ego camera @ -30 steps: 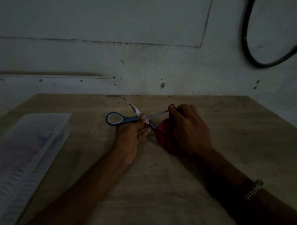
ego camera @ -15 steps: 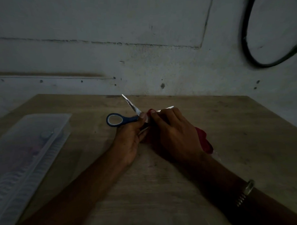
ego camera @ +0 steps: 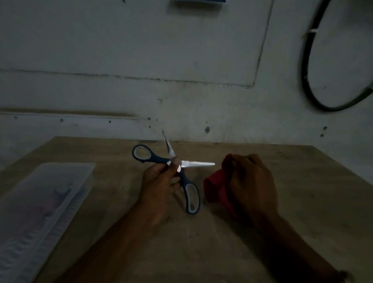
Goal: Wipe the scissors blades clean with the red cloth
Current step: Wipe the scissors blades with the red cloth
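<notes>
Red cloth (ego camera: 215,188); scissors (ego camera: 183,177) handles seemingly navy-grey.

A dim room is shown. Behind the wooden table (ego camera: 289,201), a stained pale wall (ego camera: 136,58) is seen, with a black cable (ego camera: 306,82) looped at its right.

Landmark: blue-handled steel scissors (ego camera: 178,171), mid worktop (ego camera: 206,257), blades spread wide. Left hand (ego camera: 159,184) at scissors pivot, pinching it, one handle loop left-behind, other loop right-front. Right hand (ego camera: 250,181) right of scissors, apart from blade tip, on bunched red cloth (ego camera: 214,189). Clear plastic lidded box (ego camera: 35,210) far left of scissors, at worktop edge. Wall (ego camera: 179,78) behind scissors; looped black cable (ego camera: 310,84) on wall, right-behind.
</notes>
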Demonstrator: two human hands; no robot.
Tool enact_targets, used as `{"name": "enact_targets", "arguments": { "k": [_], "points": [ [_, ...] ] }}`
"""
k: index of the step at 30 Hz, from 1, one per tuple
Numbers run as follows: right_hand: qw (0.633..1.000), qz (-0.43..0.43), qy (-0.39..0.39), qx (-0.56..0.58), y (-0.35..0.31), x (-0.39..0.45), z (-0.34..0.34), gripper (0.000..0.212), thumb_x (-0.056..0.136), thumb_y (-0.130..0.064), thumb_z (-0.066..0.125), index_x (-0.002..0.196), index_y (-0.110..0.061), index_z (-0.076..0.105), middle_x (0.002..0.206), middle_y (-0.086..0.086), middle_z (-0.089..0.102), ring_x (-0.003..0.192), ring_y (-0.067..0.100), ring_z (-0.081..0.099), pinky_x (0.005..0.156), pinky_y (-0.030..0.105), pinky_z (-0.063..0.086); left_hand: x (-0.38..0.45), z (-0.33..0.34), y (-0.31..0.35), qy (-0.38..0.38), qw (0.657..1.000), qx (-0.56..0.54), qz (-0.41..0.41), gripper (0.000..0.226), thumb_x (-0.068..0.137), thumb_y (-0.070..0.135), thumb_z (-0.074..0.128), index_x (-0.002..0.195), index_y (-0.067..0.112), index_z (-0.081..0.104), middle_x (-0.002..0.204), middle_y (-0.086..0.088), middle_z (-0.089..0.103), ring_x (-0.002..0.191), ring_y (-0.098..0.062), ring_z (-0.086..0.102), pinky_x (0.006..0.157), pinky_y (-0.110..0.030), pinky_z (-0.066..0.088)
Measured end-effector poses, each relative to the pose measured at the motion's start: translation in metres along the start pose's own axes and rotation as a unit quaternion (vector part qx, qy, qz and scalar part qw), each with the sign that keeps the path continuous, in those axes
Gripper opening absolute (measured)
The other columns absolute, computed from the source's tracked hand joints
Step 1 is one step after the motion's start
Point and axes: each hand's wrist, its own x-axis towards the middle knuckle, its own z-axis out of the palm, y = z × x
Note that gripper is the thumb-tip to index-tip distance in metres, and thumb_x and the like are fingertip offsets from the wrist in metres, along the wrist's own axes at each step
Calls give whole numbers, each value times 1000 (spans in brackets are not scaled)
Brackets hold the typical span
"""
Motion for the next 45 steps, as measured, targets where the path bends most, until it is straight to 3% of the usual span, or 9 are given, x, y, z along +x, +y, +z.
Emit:
{"name": "enact_targets", "arguments": {
  "k": [5,11,14,24,27,33,36,40,45],
  "points": [
    [995,-40,27,87,-14,-6,-5,23,98,-20,67,118,-27,75,103,-13,63,88,9,63,76,26,51,13,-13,12,-42,975,191,101,31,102,36,57,89,17,78,89,-6,78,84,-27,75,72,-51,64],
    [973,-159,-37,163,-28,-19,0,30,100,-28,65,128,-27,72,112,-17,67,100,-1,65,80,25,58,3,-11,9,-170,904,332,210,28,102,38,54,79,39,69,73,19,70,71,-1,66,65,-22,48],
    [963,-185,-59,187,-28,-21,2,32,98,-19,73,129,-23,75,114,-10,75,101,4,71,82,31,61,0,-10,7,-202,925,268,179,35,95,55,54,86,29,75,78,6,73,77,-16,69,72,-27,48],
    [970,-124,-98,186,-27,-21,7,26,97,-26,73,123,-29,77,106,-15,77,95,-2,72,86,26,60,-1,-7,-5,-229,949,211,53,21,104,14,54,123,16,62,120,-7,69,103,-11,69,68,-18,58],
    [976,-44,-31,209,-25,-15,2,20,93,-21,77,110,-31,80,101,-21,76,94,-12,69,85,8,53,1,-9,-2,-184,963,189,55,17,104,11,54,112,24,62,102,4,76,85,-3,75,59,-22,59],
    [971,-41,144,185,-23,-10,-14,14,99,-18,69,112,-21,73,99,-15,67,93,-6,65,80,11,51,2,-12,-2,-168,964,200,53,20,105,15,53,122,13,62,99,-8,78,62,-15,71,47,-27,51],
    [977,-64,94,180,-26,-13,-8,10,103,-22,62,112,-23,65,102,-14,64,96,11,66,76,35,59,-2,-13,-3,-176,955,231,67,20,104,14,55,121,7,63,85,-3,78,55,-18,66,45,-29,48],
    [942,18,-60,331,-31,-14,5,9,108,-22,55,108,-28,63,100,-15,71,94,6,71,77,33,61,-5,-11,0,-180,954,225,87,27,96,27,68,119,13,67,97,-5,79,78,-27,76,73,-56,58],
    [968,-43,-37,246,-29,-14,3,11,104,-17,63,108,-25,69,100,-15,72,92,3,71,76,31,62,-5,-13,0,-150,944,262,135,17,92,19,74,105,19,64,90,-1,79,63,-16,75,44,-20,49]
  ]
}}
